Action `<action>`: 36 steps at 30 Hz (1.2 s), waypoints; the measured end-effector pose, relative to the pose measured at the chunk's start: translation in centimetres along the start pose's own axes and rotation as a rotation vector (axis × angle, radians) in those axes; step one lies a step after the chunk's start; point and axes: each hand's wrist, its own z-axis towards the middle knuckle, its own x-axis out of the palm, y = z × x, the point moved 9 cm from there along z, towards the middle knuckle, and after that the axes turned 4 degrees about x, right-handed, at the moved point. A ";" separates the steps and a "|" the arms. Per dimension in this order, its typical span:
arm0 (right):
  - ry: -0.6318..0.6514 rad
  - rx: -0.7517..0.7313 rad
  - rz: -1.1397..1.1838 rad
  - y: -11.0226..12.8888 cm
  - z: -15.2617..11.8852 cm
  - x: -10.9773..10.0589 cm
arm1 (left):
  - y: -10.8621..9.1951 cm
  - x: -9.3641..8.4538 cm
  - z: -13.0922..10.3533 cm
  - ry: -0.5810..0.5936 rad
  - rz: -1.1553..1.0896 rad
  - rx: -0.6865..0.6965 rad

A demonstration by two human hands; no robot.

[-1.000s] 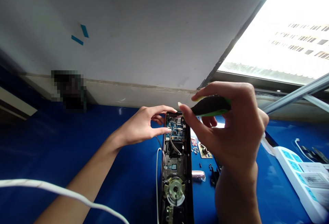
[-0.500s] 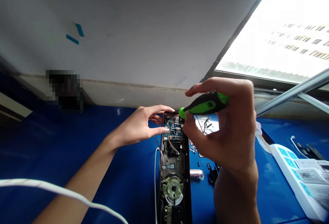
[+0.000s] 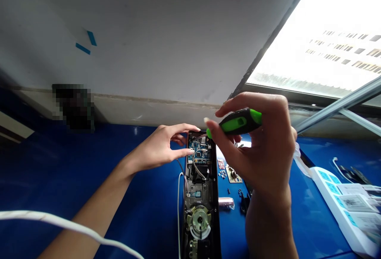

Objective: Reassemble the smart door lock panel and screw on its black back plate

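A long black housing lies open on the blue table, with a blue circuit board at its far end and a round metal mechanism nearer me. My left hand grips the far left edge of that housing, its thumb over the board's side and its fingers around the rim. In my right hand is a green and black screwdriver, tilted, with its shaft reaching to the board's upper left area. The exact contact of its tip is too small to make out. Thin wires run over the board.
Right of the housing lie small screws, a small metal-plated part and a pink wrapped cylinder. A white power strip with plugs stands at the right. A white cable crosses the lower left. The wall rises behind.
My right thumb has lifted along the screwdriver and its handle has turned in my fingers. My left hand keeps its hold on the housing. The view has shifted slightly.
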 end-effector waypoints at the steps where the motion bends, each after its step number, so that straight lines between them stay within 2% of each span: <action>1: 0.004 0.003 0.003 0.0 0.0 0.0 | 0.0 0.0 0.0 -0.002 0.005 -0.002; 7: 0.010 -0.011 -0.051 -0.1 0.0 -0.2 | 0.6 0.0 0.0 0.005 0.019 -0.015; 11: -0.026 -0.024 0.028 -0.2 0.1 -0.8 | 0.3 -0.1 -0.1 0.019 0.061 -0.027; 14: -0.121 -0.020 0.060 -0.2 0.1 -1.9 | -1.1 -0.6 -0.1 -0.022 0.163 0.048; 18: -0.252 -0.057 0.044 0.3 -0.1 -3.7 | -4.1 -0.8 -0.2 -0.137 0.383 0.241; 21: -0.292 -0.074 0.057 0.4 -0.3 -5.1 | -5.6 0.1 -0.5 -0.149 0.428 0.365; 25: -0.245 -0.050 0.013 0.2 -0.5 -8.1 | -6.8 1.8 -0.8 -0.090 0.473 0.377; 28: -0.013 0.113 -0.064 -1.8 -0.7 -9.2 | -8.7 3.6 -0.5 -0.049 0.518 0.399; 31: 0.216 0.193 -0.153 -3.9 -1.5 -9.3 | -10.1 7.6 1.4 0.126 0.594 0.376; 33: 0.378 0.256 -0.241 -5.8 -2.2 -8.6 | -10.0 11.3 3.0 0.330 0.707 0.338; 36: 0.522 0.324 -0.293 -8.0 -2.9 -8.0 | -8.3 15.6 5.3 0.531 0.896 0.251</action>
